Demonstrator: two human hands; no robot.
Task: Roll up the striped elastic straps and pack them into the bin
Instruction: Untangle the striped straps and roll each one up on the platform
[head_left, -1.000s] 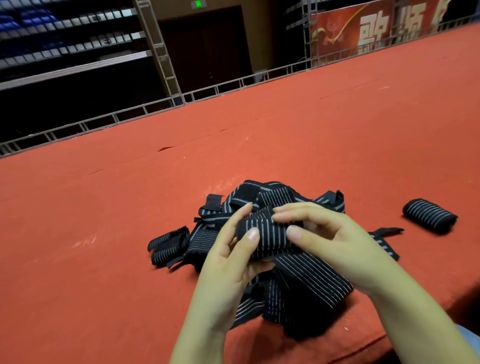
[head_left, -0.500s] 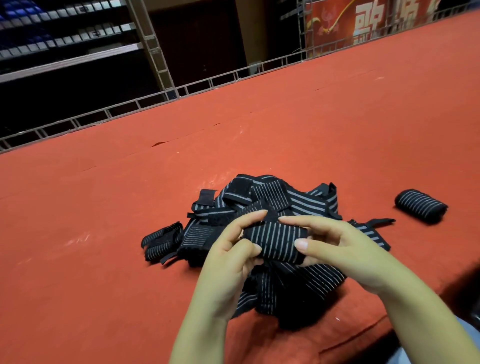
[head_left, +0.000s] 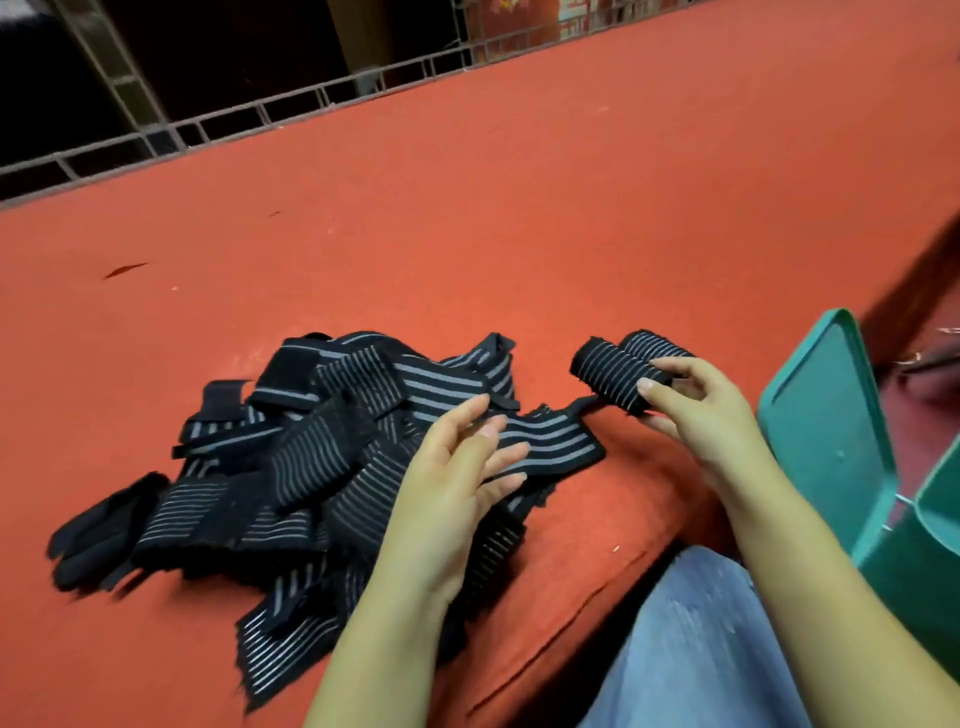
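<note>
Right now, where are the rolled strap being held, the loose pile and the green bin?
rolled strap (head_left: 608, 375), head view, its striped side.
loose pile (head_left: 311, 457), head view, a middle strap.
green bin (head_left: 826, 415), head view, its lid.

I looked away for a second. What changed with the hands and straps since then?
The right hand has carried the finished roll rightward, toward the green bin, beside the second roll. The left hand let go and opened over the pile, which stayed put.
</note>
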